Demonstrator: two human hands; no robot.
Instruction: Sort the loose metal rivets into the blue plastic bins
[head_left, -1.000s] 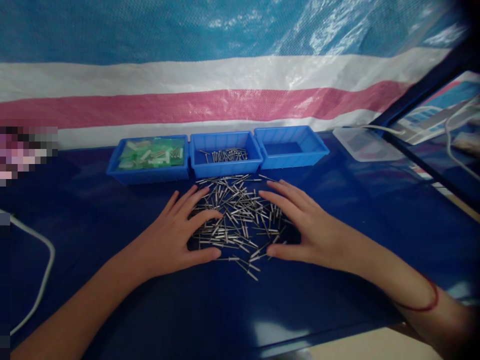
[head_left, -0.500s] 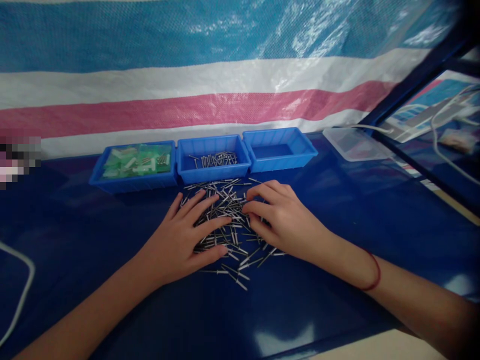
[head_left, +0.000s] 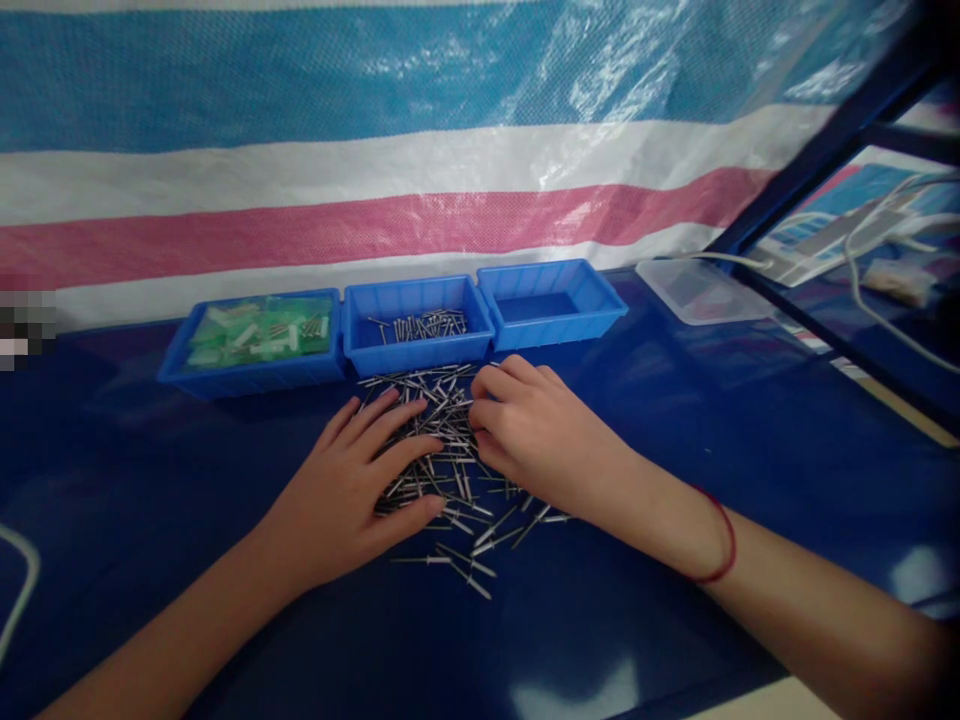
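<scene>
A heap of silver blind rivets (head_left: 457, 432) with thin stems lies loose on the dark blue tabletop. My left hand (head_left: 367, 475) rests over the heap's left side, fingers spread and holding nothing visible. On the heap's right edge, my right hand (head_left: 525, 420) has its fingers curled down together among the rivets; its fingertips are hidden, so what it grips cannot be made out. Just behind the heap stands a blue bin (head_left: 420, 350) with several screws or nails (head_left: 431, 325) inside.
Left of the middle bin, another blue bin (head_left: 251, 375) holds green plastic bags with small parts. A third blue bin (head_left: 555, 325) stands on the right. A clear plastic lid (head_left: 701, 292) lies beyond it. Striped sheeting (head_left: 375, 220) hangs behind; a white cable (head_left: 26, 570) is at left.
My right hand has moved slightly left, and its fingers have curled further in at the heap's edge. My left hand stays spread over the rivets. The camera view has shifted a little.
</scene>
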